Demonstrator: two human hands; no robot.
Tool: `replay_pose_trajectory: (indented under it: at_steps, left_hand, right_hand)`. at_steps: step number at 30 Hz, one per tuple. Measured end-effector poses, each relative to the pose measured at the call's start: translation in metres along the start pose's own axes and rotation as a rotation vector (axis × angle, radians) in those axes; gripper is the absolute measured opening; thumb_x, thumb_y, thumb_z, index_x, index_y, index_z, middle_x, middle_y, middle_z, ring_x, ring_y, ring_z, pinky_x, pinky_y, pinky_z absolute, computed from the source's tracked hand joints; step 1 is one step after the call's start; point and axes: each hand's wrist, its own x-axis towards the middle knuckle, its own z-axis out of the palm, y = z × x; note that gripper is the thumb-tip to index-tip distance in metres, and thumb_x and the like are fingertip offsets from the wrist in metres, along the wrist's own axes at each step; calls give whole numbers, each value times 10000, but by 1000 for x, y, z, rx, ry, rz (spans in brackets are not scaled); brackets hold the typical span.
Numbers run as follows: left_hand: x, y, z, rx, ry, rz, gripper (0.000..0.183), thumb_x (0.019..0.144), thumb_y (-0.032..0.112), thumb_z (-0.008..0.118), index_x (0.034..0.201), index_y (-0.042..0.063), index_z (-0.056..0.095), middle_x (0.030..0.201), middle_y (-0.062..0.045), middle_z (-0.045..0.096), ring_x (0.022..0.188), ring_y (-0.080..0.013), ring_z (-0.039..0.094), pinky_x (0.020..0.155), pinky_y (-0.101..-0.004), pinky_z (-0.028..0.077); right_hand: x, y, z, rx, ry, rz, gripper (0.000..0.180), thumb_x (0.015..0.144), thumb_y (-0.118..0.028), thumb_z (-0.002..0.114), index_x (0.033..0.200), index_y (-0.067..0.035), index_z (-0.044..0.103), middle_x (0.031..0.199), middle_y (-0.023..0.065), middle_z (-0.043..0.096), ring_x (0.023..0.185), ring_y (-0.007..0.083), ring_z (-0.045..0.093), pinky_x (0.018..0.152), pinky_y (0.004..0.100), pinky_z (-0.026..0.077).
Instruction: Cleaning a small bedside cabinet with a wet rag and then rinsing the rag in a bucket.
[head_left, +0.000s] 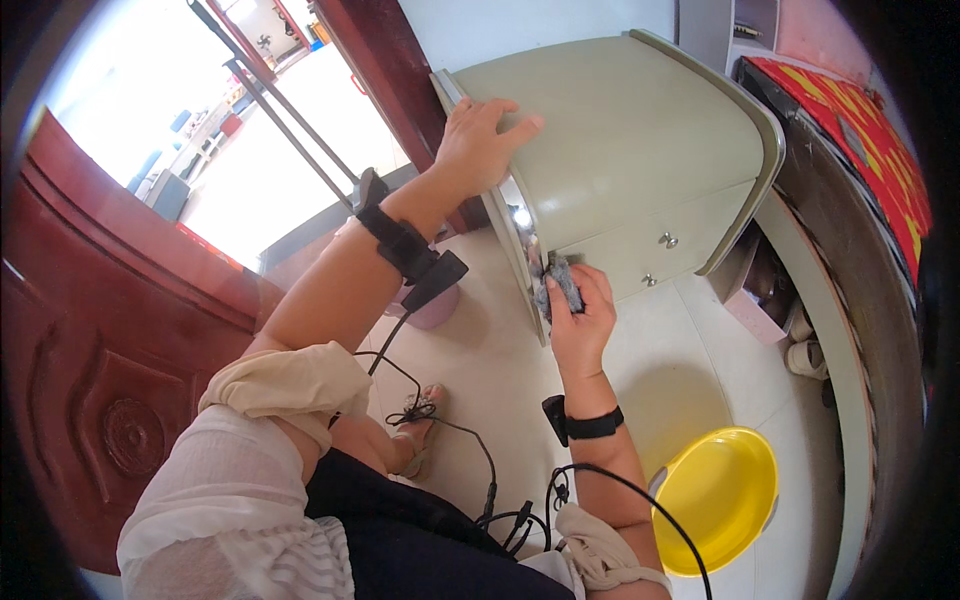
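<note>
My left hand (484, 142) rests at the upper edge of a pale green cabinet (622, 127), its fingers apart and nothing held. Lower down, my right hand (586, 315) grips a grey cloth (561, 289) against the shiny metal trim at the cabinet's side. Two small metal knobs (668, 240) sit on the cabinet's front, right of that hand. Black straps with cables circle both of my forearms.
A yellow basin (716, 502) stands on the tiled floor at lower right. A pink bucket (431, 304) is partly hidden behind my left forearm. A red carved door (120, 420) lies left. Shoes (808, 360) and a pink box (757, 307) are at right. Cables hang before me.
</note>
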Motion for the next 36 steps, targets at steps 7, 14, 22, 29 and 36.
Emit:
replay_pose_trajectory:
  at_steps: [7,14,22,29,36]
  left_hand:
    - [1,3,-2,-124,-52,-90,580,692,93,668,1221,285,525,1224,-105,483,1094,-325,471,1072,-479,229]
    - [-3,-7,-2,-76,-14,71,598,843,512,522,1215,45,504,1141,-227,475,1058,-316,481,944,-367,360]
    - [-6,-9,-3,31,-45,78,595,835,499,539,1235,60,493,1136,-221,502,1205,-348,352,951,-376,356]
    - [3,4,-1,-150,-70,-206,609,837,516,529,1245,65,490,1173,-223,486,1168,-343,409,960,-387,342]
    - [6,0,5,-192,-94,-232,628,823,553,505,1242,85,494,1235,-219,494,1291,-413,266,1057,-430,242]
  right_hand:
    - [25,-63,39,-503,-97,-510,399,654,15,666,1045,-62,637,984,103,545,830,277,541,721,327,463]
    - [-11,-13,31,-537,-150,-452,483,613,49,618,1080,-74,636,962,135,536,829,296,528,703,340,458]
    - [12,-41,35,-497,-76,-512,451,651,-13,612,1097,-80,622,932,117,544,726,282,515,605,367,452]
    - [-6,-7,25,-551,-95,-520,496,615,-9,632,1105,-86,608,947,134,538,775,295,522,621,371,465]
    - [-60,47,-9,-547,-274,-321,437,659,5,628,1092,-42,591,993,191,542,881,358,533,686,403,481]
